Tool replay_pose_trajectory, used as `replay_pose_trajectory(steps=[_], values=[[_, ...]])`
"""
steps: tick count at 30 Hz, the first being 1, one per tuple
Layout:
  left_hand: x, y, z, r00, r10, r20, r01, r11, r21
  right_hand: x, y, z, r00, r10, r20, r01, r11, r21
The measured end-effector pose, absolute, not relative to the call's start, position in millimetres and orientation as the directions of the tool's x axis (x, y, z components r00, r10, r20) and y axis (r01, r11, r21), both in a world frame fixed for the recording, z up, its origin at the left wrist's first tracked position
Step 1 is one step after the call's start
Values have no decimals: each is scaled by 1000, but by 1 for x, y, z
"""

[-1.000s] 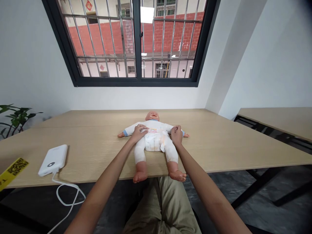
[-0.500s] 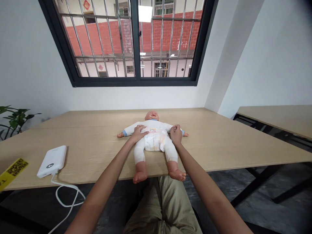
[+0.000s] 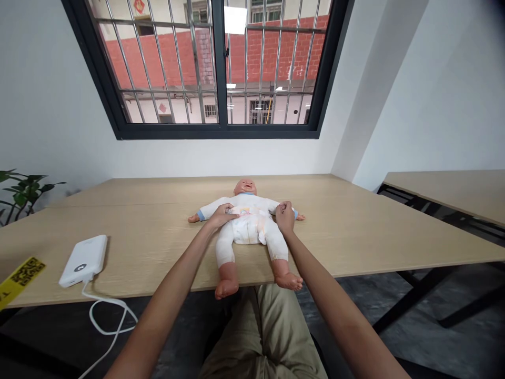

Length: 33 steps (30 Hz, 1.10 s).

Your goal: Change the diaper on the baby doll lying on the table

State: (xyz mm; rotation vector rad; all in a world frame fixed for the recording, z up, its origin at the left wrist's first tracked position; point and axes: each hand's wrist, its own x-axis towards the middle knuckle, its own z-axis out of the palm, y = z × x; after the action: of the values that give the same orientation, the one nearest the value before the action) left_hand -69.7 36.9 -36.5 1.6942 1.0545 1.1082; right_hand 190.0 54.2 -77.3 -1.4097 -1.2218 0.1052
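Note:
A baby doll (image 3: 245, 201) lies on its back with its head away from me, in a white outfit with blue cuffs. Around its hips is a white diaper (image 3: 248, 231) with a coloured print at the waist. My left hand (image 3: 221, 216) is at the diaper's left side, thumb over the front and fingers curled at the waist edge. On the other side, my right hand (image 3: 284, 215) is closed in a pinch beside the hip, close to the doll's sleeve; whatever its fingers hold is hidden. The doll's bare feet reach past the table's near edge.
The wooden table (image 3: 150, 210) stands against the wall below a barred window (image 3: 221, 131). At the left lie a white power bank (image 3: 89, 258) with a cable (image 3: 106, 331) hanging off the edge, and a yellow tag (image 3: 19, 281). A plant (image 3: 23, 192) is beyond; another table (image 3: 453, 189) is at right.
My left hand has shifted slightly left, and its fingers have drawn in at the diaper's waist. My right hand stays in nearly the same place, still closed.

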Motion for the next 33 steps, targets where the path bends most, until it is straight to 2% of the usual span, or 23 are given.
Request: replay_pose_trajectory(steps=[7, 15, 19, 24, 30, 33], values=[[-70, 38, -37, 310, 927, 210, 190, -277, 942, 189, 55, -76, 452, 694, 560, 579, 249, -776], [-64, 40, -40, 159, 956, 248, 338, -289, 896, 190, 55, -77, 440, 691, 574, 596, 253, -762], [-64, 39, -41, 176, 950, 256, 299, -299, 906, 190, 54, -77, 437, 693, 573, 608, 242, -756], [-67, 32, -37, 260, 952, 163, 183, -214, 960, 190, 53, -75, 438, 705, 558, 616, 216, -757], [-65, 35, -40, 197, 956, 217, 139, -247, 959, 189, 52, -74, 435, 726, 533, 621, 187, -761], [-64, 42, -45, 67, 952, 300, 74, -304, 950, 188, 51, -73, 422, 763, 491, 601, 170, -781]])
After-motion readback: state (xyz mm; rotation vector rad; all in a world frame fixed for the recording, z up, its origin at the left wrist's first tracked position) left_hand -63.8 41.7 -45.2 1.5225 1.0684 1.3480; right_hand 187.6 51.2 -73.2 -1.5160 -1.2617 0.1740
